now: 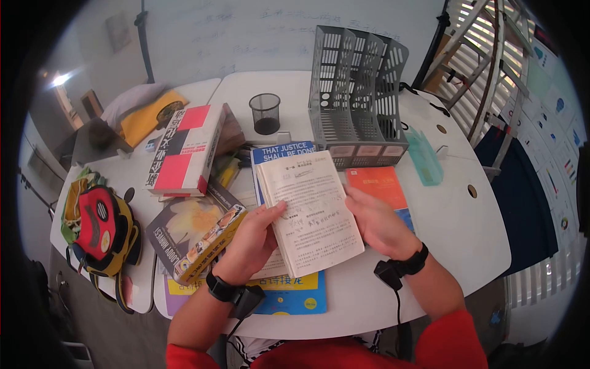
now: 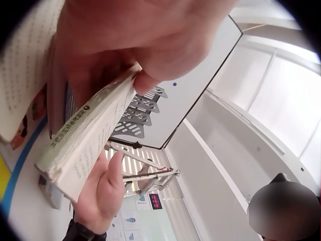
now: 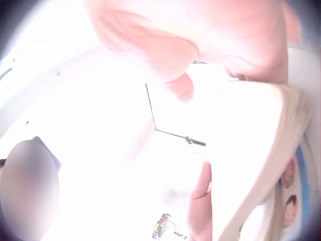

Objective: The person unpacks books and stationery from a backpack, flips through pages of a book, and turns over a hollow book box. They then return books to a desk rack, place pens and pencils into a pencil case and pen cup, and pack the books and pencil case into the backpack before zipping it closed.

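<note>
A worn book [image 1: 316,215] lies open to a printed page with handwriting, held above the table in both hands. My left hand [image 1: 252,243] grips its left edge, thumb on the page and fingers beneath. At the right edge, my right hand [image 1: 384,227] holds the book with the thumb at the margin; its other fingers are partly hidden. The left wrist view shows the spine of the book [image 2: 83,135] between the left hand [image 2: 135,40] and the right hand [image 2: 103,193]. In the washed-out right wrist view, the right hand [image 3: 200,40] is over the book [image 3: 246,150].
Under the book lie a blue book [image 1: 286,150], a yellow-blue book [image 1: 295,298] and an orange one [image 1: 381,184]. Left are a red-white box [image 1: 184,150], a flower-covered box [image 1: 190,230] and a red bag [image 1: 101,224]. Behind stand a mesh cup [image 1: 265,114] and a grey file rack [image 1: 359,104].
</note>
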Demonstrator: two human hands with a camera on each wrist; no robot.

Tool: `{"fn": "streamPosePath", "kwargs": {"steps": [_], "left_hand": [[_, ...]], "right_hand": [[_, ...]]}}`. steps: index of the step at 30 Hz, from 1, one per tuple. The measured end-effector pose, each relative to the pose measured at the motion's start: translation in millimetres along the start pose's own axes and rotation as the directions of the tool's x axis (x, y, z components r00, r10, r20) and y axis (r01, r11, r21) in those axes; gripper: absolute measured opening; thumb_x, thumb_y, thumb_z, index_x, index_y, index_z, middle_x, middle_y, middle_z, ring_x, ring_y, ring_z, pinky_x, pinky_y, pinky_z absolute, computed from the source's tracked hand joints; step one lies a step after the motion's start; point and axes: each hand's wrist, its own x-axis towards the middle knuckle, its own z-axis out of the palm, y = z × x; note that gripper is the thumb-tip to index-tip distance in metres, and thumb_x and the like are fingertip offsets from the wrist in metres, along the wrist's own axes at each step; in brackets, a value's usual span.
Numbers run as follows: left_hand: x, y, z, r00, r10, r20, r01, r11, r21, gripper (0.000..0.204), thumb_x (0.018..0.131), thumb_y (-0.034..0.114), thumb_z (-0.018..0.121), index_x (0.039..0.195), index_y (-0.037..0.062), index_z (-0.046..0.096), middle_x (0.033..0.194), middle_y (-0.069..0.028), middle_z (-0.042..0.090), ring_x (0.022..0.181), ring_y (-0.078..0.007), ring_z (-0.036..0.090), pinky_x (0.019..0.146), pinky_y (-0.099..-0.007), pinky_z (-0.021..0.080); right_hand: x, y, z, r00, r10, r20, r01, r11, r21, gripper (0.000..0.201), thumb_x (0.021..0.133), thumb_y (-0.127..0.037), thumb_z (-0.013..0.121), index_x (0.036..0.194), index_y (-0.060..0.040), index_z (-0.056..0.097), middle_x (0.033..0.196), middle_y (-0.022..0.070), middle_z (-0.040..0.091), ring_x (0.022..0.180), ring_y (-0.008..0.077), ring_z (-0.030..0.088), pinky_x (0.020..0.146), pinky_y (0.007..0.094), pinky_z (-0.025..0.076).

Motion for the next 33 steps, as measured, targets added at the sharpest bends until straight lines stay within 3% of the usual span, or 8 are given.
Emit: {"fn": "streamPosePath", "kwargs": {"steps": [2,4,7,17,20,26,32,33], "left_hand": [[1,-2,-3,1.000,0.006,0.001,-0.006,1.000,-0.001,0.043,0.110,0.026,0.057,0.138,-0.0061,0.059,0.136,-0.0150,0.070,0.121,-0.0243,0.070,0.108,-0.0386,0.052],[3,-6,-7,1.000,-0.013,0.005,0.013,1.000,0.001,0.043,0.110,0.027,0.057,0.137,-0.0065,0.061,0.134,-0.0155,0.071,0.121,-0.0245,0.070,0.108,-0.0385,0.052],[0,-8,-17,0.998,-0.023,0.067,0.023,1.000,-0.002,0.040,0.111,0.024,0.055,0.138,-0.0057,0.060,0.135,-0.0150,0.070,0.122,-0.0226,0.068,0.105,-0.0356,0.054],[-3,-12,-15,0.999,-0.050,0.014,0.048,0.995,0.082,0.045,0.111,0.030,0.055,0.134,-0.0082,0.062,0.132,-0.0160,0.071,0.119,-0.0228,0.070,0.104,-0.0356,0.054],[-7,-9,-7,0.997,-0.072,-0.042,0.077,0.985,0.153,0.048,0.112,0.032,0.055,0.135,-0.0088,0.061,0.133,-0.0171,0.071,0.119,-0.0235,0.070,0.105,-0.0366,0.054],[-10,-11,-10,0.998,-0.068,0.005,0.066,0.980,0.189,0.051,0.112,0.032,0.054,0.141,-0.0100,0.056,0.136,-0.0178,0.068,0.123,-0.0236,0.067,0.107,-0.0375,0.052],[-9,-10,-5,0.999,0.026,-0.036,-0.019,0.984,0.179,0.054,0.112,0.025,0.053,0.154,-0.0064,0.045,0.133,-0.0139,0.069,0.121,-0.0200,0.067,0.106,-0.0343,0.052],[-12,-8,1,0.993,0.089,-0.079,-0.058,0.942,0.331,0.056,0.111,0.023,0.053,0.157,-0.0059,0.041,0.133,-0.0136,0.069,0.120,-0.0203,0.068,0.105,-0.0354,0.053]], "right_hand": [[-4,16,-6,0.999,0.038,-0.009,-0.038,0.999,-0.021,0.054,0.113,-0.010,0.047,0.163,0.0016,0.030,0.154,0.0144,0.051,0.139,0.0217,0.054,0.116,0.0369,0.046],[-13,30,-5,0.998,-0.040,-0.051,0.029,0.979,-0.200,0.055,0.113,-0.010,0.045,0.165,-0.0026,0.029,0.150,0.0135,0.056,0.134,0.0210,0.058,0.113,0.0368,0.048],[-26,37,-7,0.997,0.061,-0.052,-0.071,0.971,-0.228,0.055,0.113,-0.009,0.044,0.166,-0.0072,0.030,0.144,0.0119,0.061,0.128,0.0190,0.063,0.108,0.0366,0.052],[-31,54,-23,0.992,0.115,-0.059,-0.120,0.989,-0.086,0.054,0.112,-0.009,0.047,0.164,-0.0078,0.037,0.141,0.0086,0.065,0.123,0.0168,0.065,0.105,0.0360,0.055],[-33,58,-25,0.993,0.084,-0.080,-0.090,0.993,-0.080,0.051,0.112,-0.009,0.049,0.162,-0.0069,0.041,0.140,0.0082,0.065,0.122,0.0165,0.066,0.105,0.0354,0.055],[-36,65,-22,0.990,-0.008,-0.141,-0.001,0.998,-0.062,0.049,0.111,-0.009,0.051,0.159,-0.0018,0.044,0.136,0.0096,0.068,0.117,0.0150,0.068,0.102,0.0320,0.056],[-41,60,-22,0.969,-0.103,-0.224,0.057,0.978,-0.201,0.047,0.110,-0.004,0.050,0.157,0.0042,0.045,0.126,0.0110,0.071,0.109,0.0126,0.070,0.094,0.0275,0.057],[-41,60,-24,0.963,-0.146,-0.227,0.085,0.963,-0.256,0.047,0.110,-0.003,0.051,0.156,0.0052,0.046,0.122,0.0104,0.072,0.106,0.0114,0.070,0.092,0.0266,0.056]]}}
